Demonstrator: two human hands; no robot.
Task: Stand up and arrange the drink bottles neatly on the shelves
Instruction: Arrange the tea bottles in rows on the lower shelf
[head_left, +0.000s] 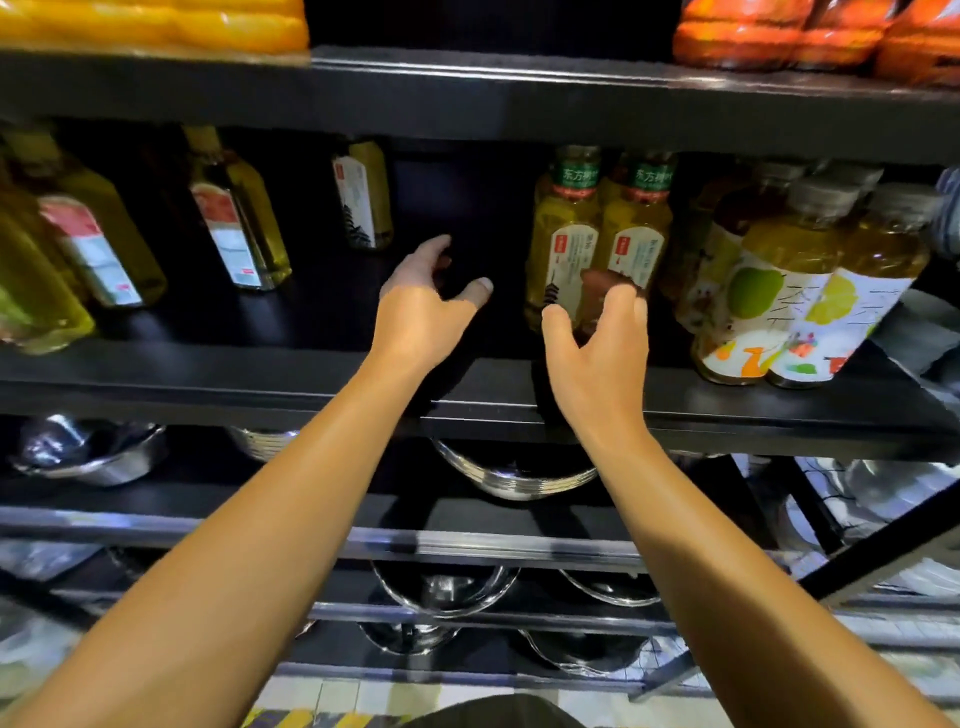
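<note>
A black shelf holds yellow-green tea bottles. Two green-capped bottles stand upright side by side right of centre. My right hand reaches toward them with spread, slightly curled fingers, its fingertips at their labels, holding nothing. My left hand hovers over a bare gap in the shelf, fingers relaxed and empty. A single bottle stands far back, left of the gap. More bottles stand at the left, and fat pear-label bottles are packed at the right.
The upper shelf carries yellow drink packs and orange ones. Lower shelves hold several steel bowls and another bowl. A tiled floor shows at the bottom.
</note>
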